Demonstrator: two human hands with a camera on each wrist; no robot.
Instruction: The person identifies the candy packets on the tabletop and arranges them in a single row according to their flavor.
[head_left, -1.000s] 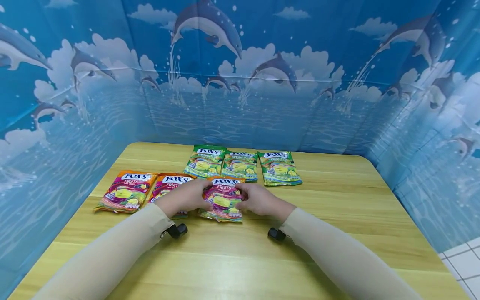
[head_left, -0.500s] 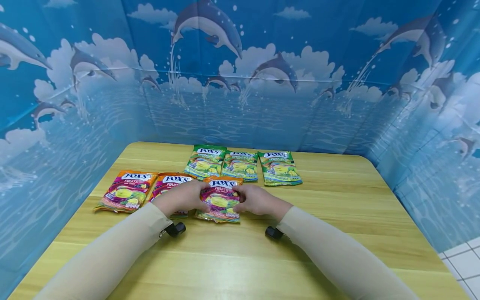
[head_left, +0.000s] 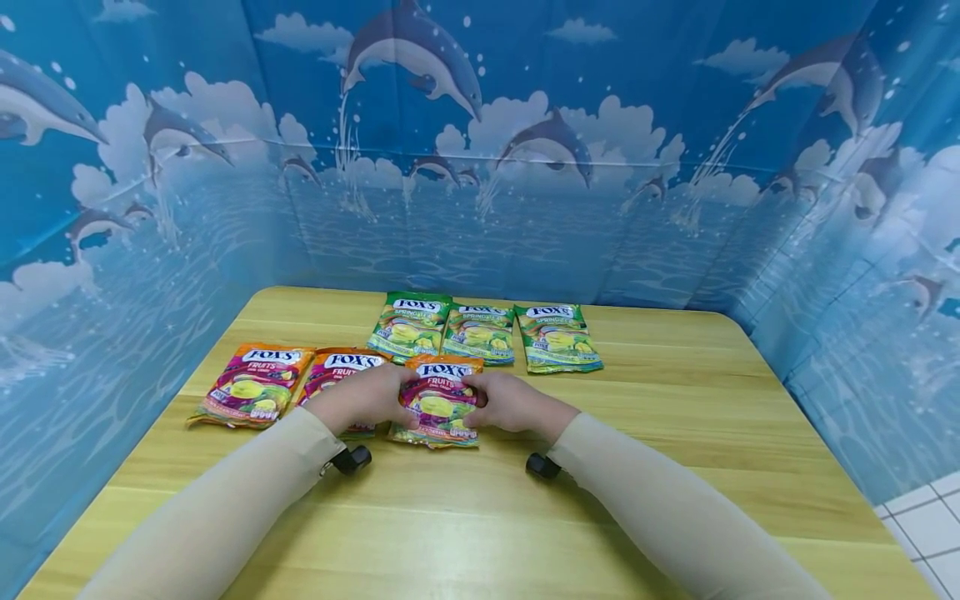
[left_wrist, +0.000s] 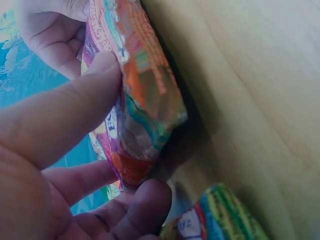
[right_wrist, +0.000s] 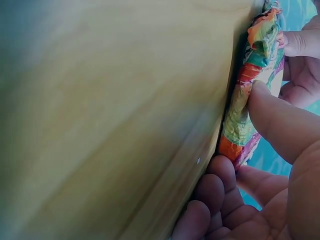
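A FOX'S Fruits candy bag (head_left: 437, 406), orange and magenta, lies face up on the table between both hands. My left hand (head_left: 369, 396) grips its left edge, thumb near the lower corner and fingers higher up the side. At the opposite edge my right hand (head_left: 513, 403) holds the bag in the same way. In the left wrist view the thumb presses the crinkled side of the bag (left_wrist: 142, 75), with fingertips by its far corner. The right wrist view has the thumb against the side of the bag (right_wrist: 245, 107) and curled fingers low by the tabletop.
Left of the held bag, a second Fruits bag (head_left: 336, 377) is partly covered by my left hand and forearm. Another Fruits bag (head_left: 251, 387) lies farther left. Three green Spring Tea bags, the rightmost one (head_left: 559, 340) included, form a row behind. A dolphin-print curtain (head_left: 480, 225) borders the wooden table (head_left: 480, 533).
The held Fruits bag has slid slightly left, closer to the second Fruits bag, with both hands staying on it. The other bags have not moved.
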